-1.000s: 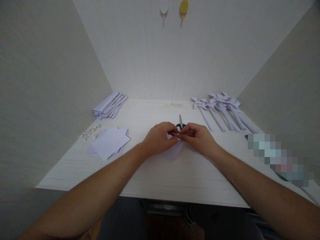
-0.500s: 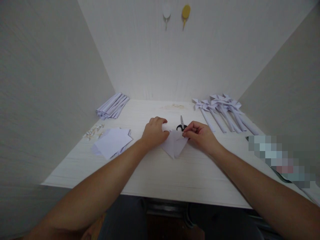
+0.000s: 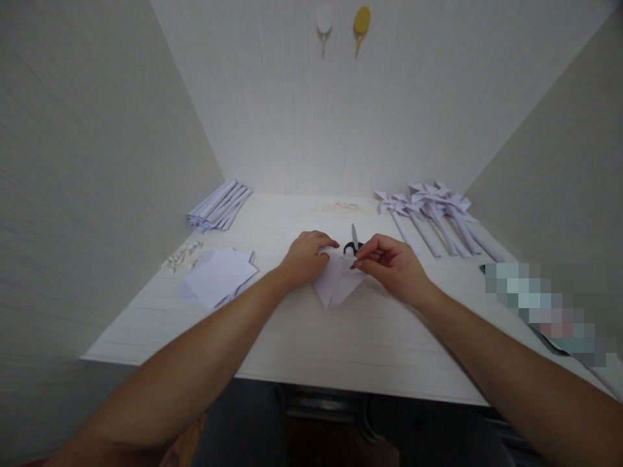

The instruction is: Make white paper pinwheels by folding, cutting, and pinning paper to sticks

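A white sheet of paper, partly folded or cut, lies at the middle of the table with a point toward me. My left hand grips its upper left part, thumb on top and fingers curled behind. At the upper right of the sheet, my right hand pinches a corner between thumb and fingertips; a small white tip shows there. Just behind the sheet, touching distance from my right fingers, lie black-handled scissors with the blade pointing away. My fingers hide part of the paper's upper edge.
On the left are a stack of paper squares, small cotton-tipped pieces and a bundle of rolled paper sticks. Paper pinwheels on sticks lie at the back right. A blurred-out item rests at the right edge.
The paper has turned slightly, its near point shifting left. My left fingers have reached farther right over its top, and my right hand has rolled a little with the pinch kept.
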Available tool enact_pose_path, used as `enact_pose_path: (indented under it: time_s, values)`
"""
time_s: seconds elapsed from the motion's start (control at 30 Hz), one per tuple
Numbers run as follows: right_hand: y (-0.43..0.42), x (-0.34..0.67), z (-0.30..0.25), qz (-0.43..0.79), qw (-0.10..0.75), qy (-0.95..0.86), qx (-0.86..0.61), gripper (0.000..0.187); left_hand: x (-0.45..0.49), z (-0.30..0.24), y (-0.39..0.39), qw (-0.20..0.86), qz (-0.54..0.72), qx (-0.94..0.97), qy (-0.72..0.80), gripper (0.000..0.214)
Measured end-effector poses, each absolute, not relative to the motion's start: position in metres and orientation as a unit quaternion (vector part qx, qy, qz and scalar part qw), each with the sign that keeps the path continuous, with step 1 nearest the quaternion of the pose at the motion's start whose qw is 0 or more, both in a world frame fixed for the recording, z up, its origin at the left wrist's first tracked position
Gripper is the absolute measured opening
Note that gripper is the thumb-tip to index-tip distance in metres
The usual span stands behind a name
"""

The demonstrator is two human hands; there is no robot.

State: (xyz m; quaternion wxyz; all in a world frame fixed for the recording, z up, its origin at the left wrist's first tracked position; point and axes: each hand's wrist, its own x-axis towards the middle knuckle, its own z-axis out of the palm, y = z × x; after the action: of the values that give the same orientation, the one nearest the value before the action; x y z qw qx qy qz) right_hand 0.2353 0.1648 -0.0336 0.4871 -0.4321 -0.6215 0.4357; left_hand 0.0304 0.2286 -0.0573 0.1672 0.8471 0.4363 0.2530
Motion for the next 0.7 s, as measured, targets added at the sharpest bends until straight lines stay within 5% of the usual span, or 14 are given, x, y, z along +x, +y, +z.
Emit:
enact_pose_path:
  time_s: [0.7]
  values:
    - [0.154,0.235,-0.031,0.281,0.517,-0.684,-0.432,0.010,0.037,-0.046,0.223,0.371,0.367,0.744,0.417,0.019]
